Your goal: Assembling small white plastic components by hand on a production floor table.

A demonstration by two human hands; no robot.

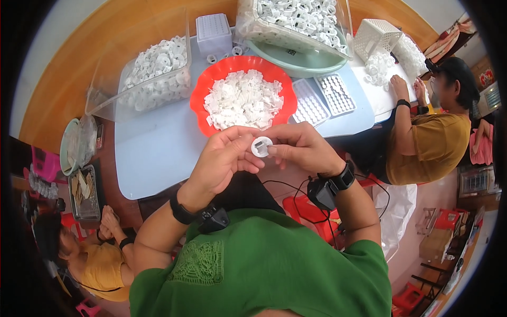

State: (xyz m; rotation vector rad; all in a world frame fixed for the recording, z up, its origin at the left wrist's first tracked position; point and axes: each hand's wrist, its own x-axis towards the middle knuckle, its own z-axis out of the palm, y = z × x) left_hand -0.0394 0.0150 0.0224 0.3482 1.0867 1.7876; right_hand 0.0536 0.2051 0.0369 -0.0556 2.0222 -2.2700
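Between my hands is a small round white plastic part [261,147] with a dark slot in its face. My left hand [226,158] pinches it from the left, fingers curled. My right hand [303,148] grips its right edge between thumb and fingers. Just beyond them sits a red scalloped bowl [200,90] heaped with flat white plastic pieces [243,100]. Any small piece between my right fingertips is too hidden to make out.
On the pale blue table [142,164] stand a clear bin [100,100] of white parts, a lilac block-shaped box [214,39], a green basin [296,66] under another full bin, and white trays [338,95]. Co-workers sit at right [422,142] and lower left [100,264].
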